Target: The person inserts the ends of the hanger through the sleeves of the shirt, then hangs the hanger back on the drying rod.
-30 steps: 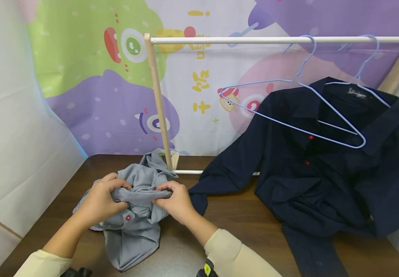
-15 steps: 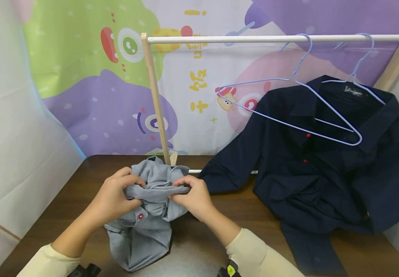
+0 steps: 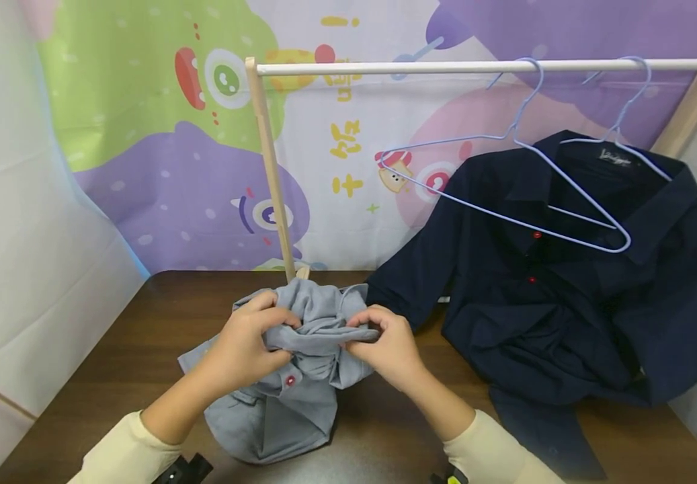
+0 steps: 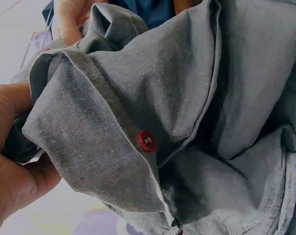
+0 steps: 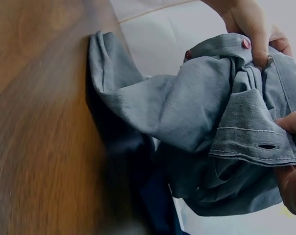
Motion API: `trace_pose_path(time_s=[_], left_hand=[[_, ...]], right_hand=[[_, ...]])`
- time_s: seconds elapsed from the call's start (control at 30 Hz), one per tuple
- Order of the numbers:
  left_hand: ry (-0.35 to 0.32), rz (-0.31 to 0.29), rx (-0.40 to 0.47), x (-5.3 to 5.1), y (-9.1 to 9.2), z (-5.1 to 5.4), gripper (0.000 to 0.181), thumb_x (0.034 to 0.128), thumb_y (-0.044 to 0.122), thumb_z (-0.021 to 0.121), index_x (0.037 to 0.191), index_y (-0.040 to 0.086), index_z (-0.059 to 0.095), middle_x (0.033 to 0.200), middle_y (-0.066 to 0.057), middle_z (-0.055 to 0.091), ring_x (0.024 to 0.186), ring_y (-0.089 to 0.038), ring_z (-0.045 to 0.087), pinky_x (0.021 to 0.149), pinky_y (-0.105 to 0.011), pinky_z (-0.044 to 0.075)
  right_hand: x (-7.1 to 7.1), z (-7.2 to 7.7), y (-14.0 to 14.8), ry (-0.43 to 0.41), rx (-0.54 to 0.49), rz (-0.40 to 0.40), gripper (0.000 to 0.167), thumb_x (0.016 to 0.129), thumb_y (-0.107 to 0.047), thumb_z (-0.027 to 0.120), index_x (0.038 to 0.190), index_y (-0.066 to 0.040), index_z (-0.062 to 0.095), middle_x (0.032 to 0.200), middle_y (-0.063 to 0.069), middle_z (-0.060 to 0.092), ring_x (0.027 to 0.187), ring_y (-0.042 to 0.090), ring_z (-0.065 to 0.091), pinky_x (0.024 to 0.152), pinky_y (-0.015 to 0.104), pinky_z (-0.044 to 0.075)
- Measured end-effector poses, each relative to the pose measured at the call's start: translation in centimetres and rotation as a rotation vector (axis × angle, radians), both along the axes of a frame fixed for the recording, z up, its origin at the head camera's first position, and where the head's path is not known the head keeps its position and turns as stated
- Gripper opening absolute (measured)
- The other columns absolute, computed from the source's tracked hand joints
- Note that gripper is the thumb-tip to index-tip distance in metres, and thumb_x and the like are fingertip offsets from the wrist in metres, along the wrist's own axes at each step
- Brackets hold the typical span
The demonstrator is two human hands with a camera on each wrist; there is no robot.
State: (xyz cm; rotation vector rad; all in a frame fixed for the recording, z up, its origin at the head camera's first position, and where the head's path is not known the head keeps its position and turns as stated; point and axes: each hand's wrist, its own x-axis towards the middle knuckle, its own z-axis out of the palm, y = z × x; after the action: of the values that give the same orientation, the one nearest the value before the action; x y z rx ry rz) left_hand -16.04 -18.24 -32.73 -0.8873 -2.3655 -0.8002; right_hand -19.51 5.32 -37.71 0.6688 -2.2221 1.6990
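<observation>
A crumpled grey shirt (image 3: pixel 288 417) with a red button is bunched between both hands over the table. The left hand (image 3: pixel 245 349) pinches its folded band on the left side; in the left wrist view that hand (image 4: pixel 15 147) has fingers and thumb around the grey cloth (image 4: pixel 89 127), near a red button (image 4: pixel 147 140). The right hand (image 3: pixel 389 346) pinches the band's other end. In the right wrist view the right hand (image 5: pixel 293 161) grips the cloth beside a buttonhole (image 5: pixel 268 146), and the left hand (image 5: pixel 253 27) is at the top.
A rack with a white bar (image 3: pixel 384 68) stands behind. On it hang an empty blue hanger (image 3: pixel 475 208) and a dark navy shirt (image 3: pixel 505 302) on another hanger (image 3: pixel 617 134), its sleeve close to the right hand. The brown table (image 3: pixel 112 376) lies below.
Both hands have moved to the right together, carrying the grey shirt, its band still pinched at both ends. The shirt now overlaps the navy sleeve's lower end in the head view.
</observation>
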Motion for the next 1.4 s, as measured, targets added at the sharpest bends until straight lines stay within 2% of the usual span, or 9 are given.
trace_pose_path(time_s=[0.27,0.43,0.73,0.97,1.1,1.2,1.4], left_hand=[[-0.037,-0.049,0.022,-0.8,2.6,-0.1,0.040,0.0598,-0.014,0.075,0.091,0.011,0.071,0.083,0.005,0.038,0.076,-0.013,0.040,0.061,-0.028,0.041],[0.000,-0.074,0.038,-1.3,4.2,0.2,0.039,0.0601,-0.013,0.075,0.092,0.010,0.071,0.083,0.004,0.033,0.073,-0.012,0.036,0.060,-0.027,0.039],[0.072,-0.164,0.079,-2.4,6.6,0.8,0.037,0.0607,-0.012,0.076,0.092,0.008,0.071,0.083,0.000,0.032,0.072,-0.013,0.032,0.059,-0.027,0.035],[0.078,-0.217,0.122,-3.6,8.6,1.3,0.036,0.0614,-0.009,0.076,0.092,0.008,0.070,0.083,0.000,0.034,0.071,-0.013,0.035,0.058,-0.026,0.038],[0.076,-0.233,0.150,-4.4,9.6,1.2,0.035,0.0609,-0.009,0.075,0.092,0.007,0.070,0.082,-0.001,0.035,0.069,-0.014,0.037,0.059,-0.026,0.039],[0.035,-0.203,0.142,-5.0,10.0,0.8,0.034,0.0607,-0.007,0.074,0.091,0.007,0.070,0.082,0.000,0.039,0.068,-0.014,0.041,0.059,-0.026,0.041],[-0.156,-0.129,0.023,-6.0,10.2,-0.5,0.036,0.0672,0.002,0.076,0.101,0.009,0.068,0.096,-0.002,0.053,0.079,-0.017,0.053,0.070,-0.029,0.048]], right_hand=[[0.1,0.7,3.0,0.049,0.019,-0.048,0.024,0.066,0.004,0.083,0.082,-0.010,0.072,0.087,0.000,0.066,0.079,0.014,0.058,0.068,0.023,0.048],[0.0,1.5,4.8,0.126,0.057,-0.102,0.025,0.066,0.005,0.081,0.082,-0.012,0.071,0.087,-0.002,0.066,0.078,0.012,0.058,0.067,0.021,0.047],[0.6,3.5,7.3,0.223,0.069,-0.170,0.027,0.066,0.008,0.081,0.082,-0.010,0.070,0.085,-0.002,0.063,0.072,0.010,0.055,0.063,0.017,0.045],[0.8,5.0,9.2,0.282,0.100,-0.256,0.028,0.066,0.010,0.081,0.082,-0.010,0.070,0.087,-0.002,0.063,0.075,0.009,0.054,0.066,0.015,0.044],[0.6,5.3,10.1,0.321,0.124,-0.311,0.026,0.066,0.009,0.081,0.080,-0.009,0.069,0.084,-0.002,0.062,0.074,0.009,0.053,0.066,0.015,0.042],[-0.1,4.8,10.6,0.335,0.177,-0.341,0.024,0.066,0.006,0.081,0.080,-0.008,0.069,0.082,-0.002,0.061,0.072,0.009,0.051,0.064,0.016,0.041],[-1.8,3.0,11.3,0.280,0.306,-0.379,0.022,0.067,0.003,0.080,0.082,-0.009,0.070,0.084,0.001,0.063,0.073,0.014,0.053,0.064,0.022,0.043]])
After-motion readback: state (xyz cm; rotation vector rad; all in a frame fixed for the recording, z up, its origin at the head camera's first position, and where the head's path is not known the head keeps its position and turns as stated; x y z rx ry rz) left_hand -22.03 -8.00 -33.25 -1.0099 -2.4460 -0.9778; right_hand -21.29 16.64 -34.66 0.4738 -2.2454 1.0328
